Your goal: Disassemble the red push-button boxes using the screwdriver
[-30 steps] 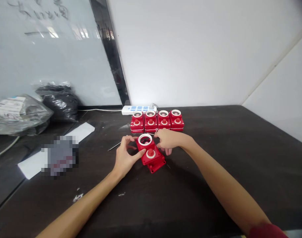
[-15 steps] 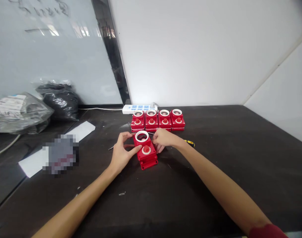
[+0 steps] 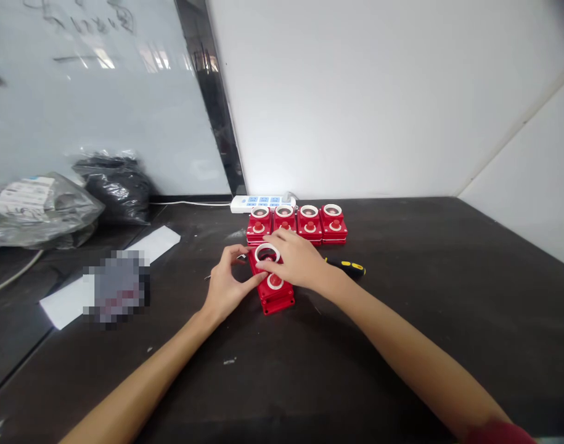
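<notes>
From where I'm standing, a person at a dark-topped workbench (image 3: 402, 320) has both bare hands on a red plastic push-button box (image 3: 275, 303), which sits at the front of the bench's middle, just below a row of four matching boxes (image 3: 309, 223). The left hand (image 3: 226, 280) is curled narrowly around the box's left side, with the thumb lying across its front, seemingly to steady it. The right hand (image 3: 293, 259) comes down over the top, its fingers (image 3: 267, 259) resting at a white plastic ring (image 3: 267, 251) set in the box beside a red button in a white collar (image 3: 275, 281). It looks to be holding the box rather than lifting it, though I can't tell how firm the grip is. A screwdriver with a black-and-yellow handle (image 3: 346, 267) lies just to the right, within easy reach, and the four boxes stand neatly side by side below a white power strip (image 3: 261, 203). A clear plastic bag (image 3: 45, 213) on the left carries a white label (image 3: 25, 200), but its print is too small for me to read. No brand or lettering can be made out on the red boxes, and the handwriting on the glossy board (image 3: 87, 37) behind is illegible.
</notes>
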A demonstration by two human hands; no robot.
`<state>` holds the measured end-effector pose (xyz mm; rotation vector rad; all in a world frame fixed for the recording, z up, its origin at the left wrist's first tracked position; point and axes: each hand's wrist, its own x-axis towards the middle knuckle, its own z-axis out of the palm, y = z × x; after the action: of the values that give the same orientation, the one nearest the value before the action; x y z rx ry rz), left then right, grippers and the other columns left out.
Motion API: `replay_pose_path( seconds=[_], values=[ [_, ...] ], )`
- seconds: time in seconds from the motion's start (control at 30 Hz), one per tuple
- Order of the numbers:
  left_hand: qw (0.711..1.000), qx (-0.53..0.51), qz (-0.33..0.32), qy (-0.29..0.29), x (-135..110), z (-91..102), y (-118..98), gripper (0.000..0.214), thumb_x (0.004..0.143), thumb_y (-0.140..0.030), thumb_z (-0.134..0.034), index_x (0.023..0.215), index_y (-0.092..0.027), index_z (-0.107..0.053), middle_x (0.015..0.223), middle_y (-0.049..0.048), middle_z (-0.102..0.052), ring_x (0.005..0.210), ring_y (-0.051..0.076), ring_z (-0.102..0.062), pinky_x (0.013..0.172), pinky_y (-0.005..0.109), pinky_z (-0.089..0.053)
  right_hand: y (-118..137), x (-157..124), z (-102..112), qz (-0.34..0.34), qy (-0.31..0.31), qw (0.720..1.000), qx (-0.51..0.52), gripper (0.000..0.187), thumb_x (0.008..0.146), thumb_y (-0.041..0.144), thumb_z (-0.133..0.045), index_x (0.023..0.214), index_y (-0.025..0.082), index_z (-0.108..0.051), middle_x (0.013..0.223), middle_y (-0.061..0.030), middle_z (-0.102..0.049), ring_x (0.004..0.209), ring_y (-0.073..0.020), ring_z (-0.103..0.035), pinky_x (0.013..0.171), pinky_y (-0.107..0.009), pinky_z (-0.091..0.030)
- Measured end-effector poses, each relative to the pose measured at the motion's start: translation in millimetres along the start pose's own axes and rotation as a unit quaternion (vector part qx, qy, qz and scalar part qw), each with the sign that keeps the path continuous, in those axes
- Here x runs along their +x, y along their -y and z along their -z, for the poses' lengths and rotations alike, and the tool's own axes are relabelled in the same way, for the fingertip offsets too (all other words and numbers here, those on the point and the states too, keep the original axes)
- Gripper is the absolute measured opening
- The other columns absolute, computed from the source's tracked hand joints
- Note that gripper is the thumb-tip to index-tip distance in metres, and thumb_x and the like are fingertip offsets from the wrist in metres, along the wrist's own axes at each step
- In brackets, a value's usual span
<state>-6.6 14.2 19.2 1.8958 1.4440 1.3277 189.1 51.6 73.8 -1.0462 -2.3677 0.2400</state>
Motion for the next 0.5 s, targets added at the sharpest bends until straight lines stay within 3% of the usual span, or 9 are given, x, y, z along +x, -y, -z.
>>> replay_pose_path(
  seconds=[0.17,0.27,0.37,0.5],
  values=[
    [0.999,0.036,0.000,0.004,-0.4,3.0,-1.8,0.055,0.067,-0.030,-0.080,0.111,-0.025,-0.046,0.114,0.0053,-0.069,0.090,0.022,-0.066,0.088,0.042,-0.052,-1.5,0.8,-7.2,0.057,0.011,0.998,-0.023,0.034,0.090,0.041,-0.062,0.106,0.011,-0.068,0.103,-0.0125,-0.066,0.099,-0.0241,-0.057,0.094,-0.040,-0.043],
    [1.000,0.020,0.000,0.010,0.1,3.6,-1.9,0.055,0.067,-0.031,-0.080,0.110,-0.025,-0.045,0.111,0.0053,-0.070,0.092,0.023,-0.067,0.088,0.043,-0.052,-5.1,-0.1,2.2,0.104,0.052,0.993,0.013,0.034,0.091,0.026,-0.060,0.121,0.010,-0.063,0.119,-0.0147,-0.065,0.114,-0.0261,-0.054,0.101,-0.044,-0.041],
    [1.000,0.020,-0.002,0.013,-0.2,3.2,-2.7,0.057,0.067,-0.032,-0.081,0.110,-0.025,-0.044,0.110,0.0056,-0.071,0.093,0.024,-0.067,0.089,0.043,-0.052,-3.8,-2.5,10.6,0.127,0.087,0.986,0.058,0.053,0.087,0.012,-0.057,0.140,0.016,-0.049,0.136,-0.0134,-0.057,0.125,-0.0243,-0.050,0.104,-0.043,-0.040],
    [0.999,0.034,-0.005,0.011,-1.2,2.5,-4.5,0.057,0.067,-0.033,-0.081,0.111,-0.025,-0.045,0.112,0.0058,-0.070,0.094,0.024,-0.068,0.091,0.044,-0.051,1.8,-3.1,12.0,0.074,0.061,0.995,-0.012,0.054,0.087,0.029,-0.064,0.138,0.013,-0.052,0.131,-0.0169,-0.058,0.121,-0.0303,-0.052,0.104,-0.049,-0.040]
  ],
)
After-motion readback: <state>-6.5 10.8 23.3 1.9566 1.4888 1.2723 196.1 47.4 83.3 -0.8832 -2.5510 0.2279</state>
